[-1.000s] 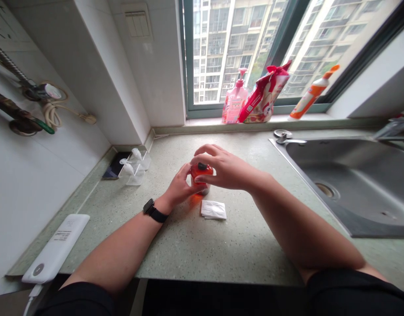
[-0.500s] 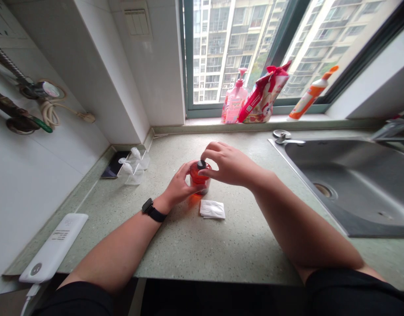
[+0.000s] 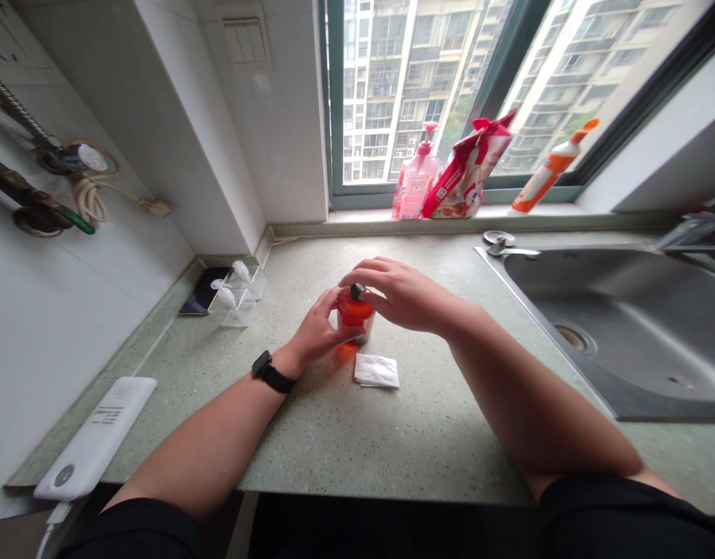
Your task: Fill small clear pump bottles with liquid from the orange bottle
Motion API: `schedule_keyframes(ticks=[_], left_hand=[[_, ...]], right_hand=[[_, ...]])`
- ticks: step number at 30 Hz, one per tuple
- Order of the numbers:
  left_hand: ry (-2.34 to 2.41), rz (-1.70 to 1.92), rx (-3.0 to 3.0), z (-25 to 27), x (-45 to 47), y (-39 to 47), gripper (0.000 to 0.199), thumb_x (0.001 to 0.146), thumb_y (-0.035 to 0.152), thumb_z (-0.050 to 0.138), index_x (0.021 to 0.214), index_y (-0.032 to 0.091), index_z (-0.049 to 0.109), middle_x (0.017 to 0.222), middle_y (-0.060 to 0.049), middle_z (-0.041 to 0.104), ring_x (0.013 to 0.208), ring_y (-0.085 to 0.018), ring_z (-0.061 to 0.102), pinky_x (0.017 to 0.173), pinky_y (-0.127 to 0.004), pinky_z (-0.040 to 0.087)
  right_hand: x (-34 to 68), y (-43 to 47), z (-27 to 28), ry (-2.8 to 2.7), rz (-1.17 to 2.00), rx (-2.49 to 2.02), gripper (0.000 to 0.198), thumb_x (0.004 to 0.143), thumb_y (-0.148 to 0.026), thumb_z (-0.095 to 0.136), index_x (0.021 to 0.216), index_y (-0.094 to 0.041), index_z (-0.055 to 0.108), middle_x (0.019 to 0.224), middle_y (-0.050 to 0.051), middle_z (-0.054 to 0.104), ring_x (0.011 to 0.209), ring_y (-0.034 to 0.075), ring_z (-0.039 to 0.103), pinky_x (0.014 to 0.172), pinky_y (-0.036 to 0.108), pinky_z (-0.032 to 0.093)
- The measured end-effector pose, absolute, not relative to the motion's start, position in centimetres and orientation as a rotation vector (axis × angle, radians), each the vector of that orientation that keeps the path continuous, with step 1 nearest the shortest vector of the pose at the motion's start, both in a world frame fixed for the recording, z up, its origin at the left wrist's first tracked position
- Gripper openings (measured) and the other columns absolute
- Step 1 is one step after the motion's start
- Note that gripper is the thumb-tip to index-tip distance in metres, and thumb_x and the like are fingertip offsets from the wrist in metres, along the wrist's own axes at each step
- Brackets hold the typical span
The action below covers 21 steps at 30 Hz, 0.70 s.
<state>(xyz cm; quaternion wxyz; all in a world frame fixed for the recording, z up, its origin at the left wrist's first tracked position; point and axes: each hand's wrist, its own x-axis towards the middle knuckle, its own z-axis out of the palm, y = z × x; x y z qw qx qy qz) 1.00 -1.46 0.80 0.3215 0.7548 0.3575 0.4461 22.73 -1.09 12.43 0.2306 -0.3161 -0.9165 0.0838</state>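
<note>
A bottle (image 3: 355,312) of clear orange-red material with a black cap (image 3: 357,291) stands upright on the counter. My left hand (image 3: 325,324) is wrapped round its left side, thumb across the front. From the right, my right hand (image 3: 392,291) grips the black cap between thumb and fingers; part of the cap is hidden by them. Just in front of the bottle lies a folded white tissue (image 3: 376,371).
At the left are clear plastic holders (image 3: 239,299), a dark phone (image 3: 203,292) and a white power bank (image 3: 95,439) with a cable. A steel sink (image 3: 625,326) is at the right. A pink pump bottle (image 3: 415,182), a red bag (image 3: 470,175) and an orange-white bottle (image 3: 549,172) line the windowsill.
My right hand has shifted slightly left and turned about the cap, its fingers now reaching further over the bottle's top. The left hand and the bottle stay almost where they were.
</note>
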Motion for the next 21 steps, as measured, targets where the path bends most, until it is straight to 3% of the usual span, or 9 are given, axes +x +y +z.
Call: schedule_keyframes(ticks=[5, 12, 21], left_hand=[[0.894, 1.202, 1.982, 0.6, 1.1, -1.3, 0.076, 0.086, 0.051, 0.09, 0.151, 0.028, 0.058, 0.147, -0.014, 0.065, 0.129, -0.032, 0.065, 0.116, -0.052, 0.05], [0.912, 1.177, 2.014, 1.0, 1.0, -1.5, 0.067, 0.088, 0.053, 0.089, 0.144, 0.027, 0.063, 0.14, -0.012, 0.068, 0.125, -0.031, 0.066, 0.114, -0.051, 0.053], [0.957, 1.172, 2.021, 0.4, 1.0, -1.2, 0.07, 0.087, 0.061, 0.087, 0.143, 0.025, 0.063, 0.131, -0.011, 0.071, 0.118, -0.031, 0.068, 0.109, -0.05, 0.055]], right_hand=[[23.3, -1.3, 12.5, -2.48, 0.155, -1.018, 0.039, 0.099, -0.015, 0.061, 0.135, -0.026, 0.071, 0.133, 0.011, 0.073, 0.123, 0.029, 0.067, 0.103, 0.044, 0.054], [22.9, -1.6, 12.8, -2.554, 0.189, -0.984, 0.022, 0.099, -0.018, 0.062, 0.112, -0.025, 0.078, 0.116, 0.009, 0.074, 0.103, 0.023, 0.069, 0.091, 0.037, 0.053], [21.8, -0.8, 11.6, -2.494, 0.185, -0.751, 0.03, 0.107, -0.015, 0.05, 0.103, -0.022, 0.079, 0.108, 0.009, 0.076, 0.096, 0.02, 0.065, 0.092, 0.038, 0.053]])
